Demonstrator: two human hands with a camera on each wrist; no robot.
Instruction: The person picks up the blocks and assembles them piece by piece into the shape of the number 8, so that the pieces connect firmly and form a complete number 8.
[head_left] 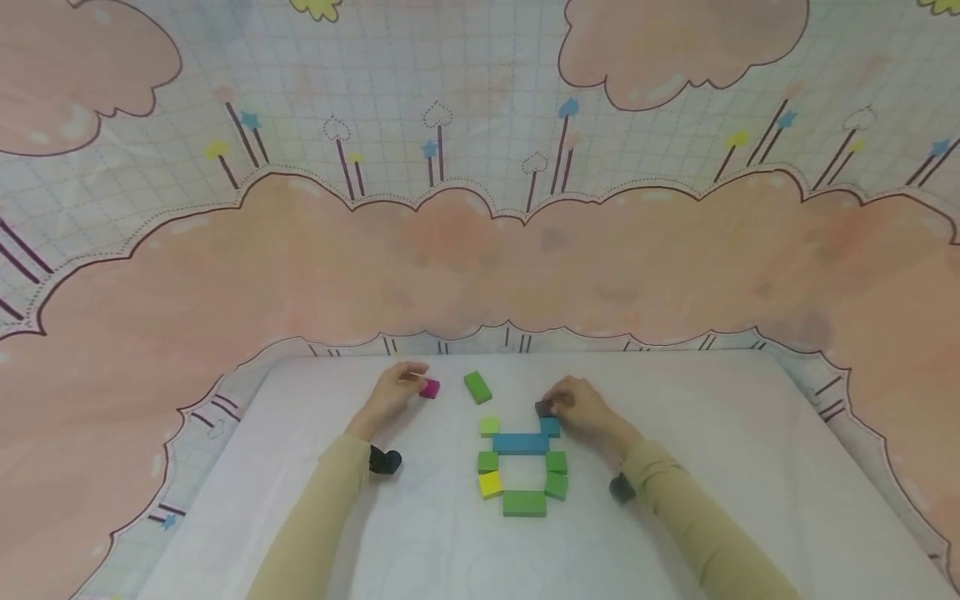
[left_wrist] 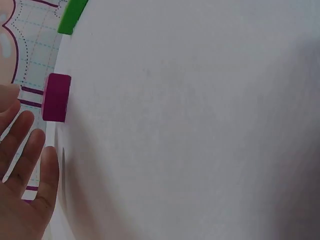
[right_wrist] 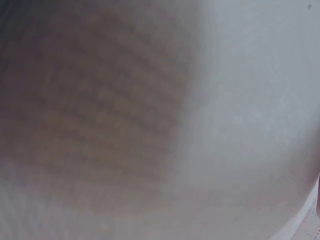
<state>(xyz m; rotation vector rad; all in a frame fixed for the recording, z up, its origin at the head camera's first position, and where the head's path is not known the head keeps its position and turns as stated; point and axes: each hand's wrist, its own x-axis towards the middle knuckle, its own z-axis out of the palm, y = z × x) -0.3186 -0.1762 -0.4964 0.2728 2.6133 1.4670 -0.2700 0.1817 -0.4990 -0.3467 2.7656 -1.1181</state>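
Observation:
Near the far left of the table, my left hand [head_left: 393, 394] reaches beside a magenta block [head_left: 430, 388]. In the left wrist view the magenta block [left_wrist: 56, 97] stands just off the fingertips, and the left hand's fingers [left_wrist: 49, 175] look straight and spread. My right hand [head_left: 581, 404] pinches a dark block [head_left: 543, 408] between thumb and fingers, just behind a small blue block [head_left: 550, 427]. A long blue block [head_left: 521, 443] lies below it, with a light green block [head_left: 490, 427] at its left end. The right wrist view is mostly blurred sleeve.
Below the long blue block, small green blocks [head_left: 488, 462], a yellow block [head_left: 491, 485] and a wide green block [head_left: 524, 503] form a ring. A loose green block [head_left: 477, 387] lies between the hands. Patterned cloth [head_left: 480, 267] rises behind the white table [head_left: 450, 550].

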